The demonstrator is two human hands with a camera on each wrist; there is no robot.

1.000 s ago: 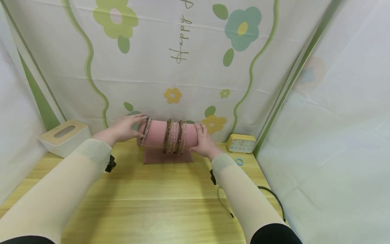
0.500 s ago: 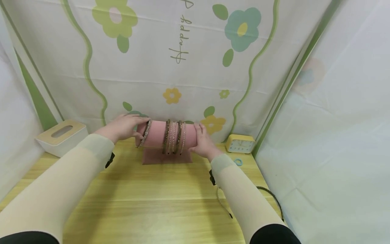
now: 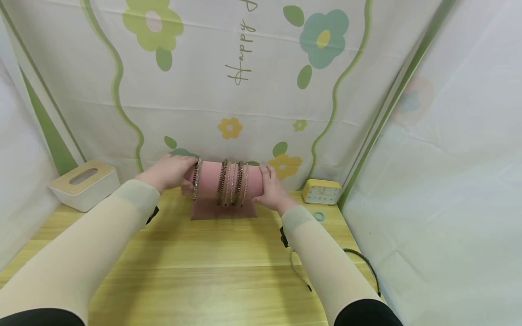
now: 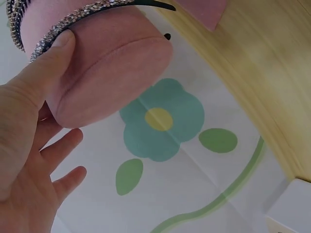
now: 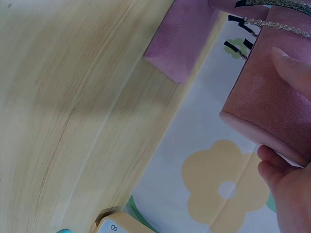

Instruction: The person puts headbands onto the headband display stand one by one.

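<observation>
A pink velvet headband stand [image 3: 210,179] with a horizontal roll stands against the back cloth. Around the roll's left end sits a rhinestone headband [image 3: 197,179], nearly upright. My left hand [image 3: 169,172] holds that headband at the roll's end. In the left wrist view, the thumb [image 4: 60,43] lies against its rhinestone edge, while other fingers spread behind the roll. My right hand [image 3: 273,190] grips the roll's right end, thumb and fingers on opposite sides. Several beaded headbands [image 3: 233,183] circle the roll's middle and right part, their black tips hanging below.
A tissue box [image 3: 83,185] with a wooden lid stands at the back left. At the back right are a yellow alarm clock [image 3: 322,192] and a blue ring [image 3: 319,216]. A dark band [image 3: 364,262] and a thin light one [image 3: 297,271] lie by the right forearm.
My left hand has shifted slightly right along the roll. The headband at the left end has turned from slanted to nearly upright. My right hand stays in place on the roll.
</observation>
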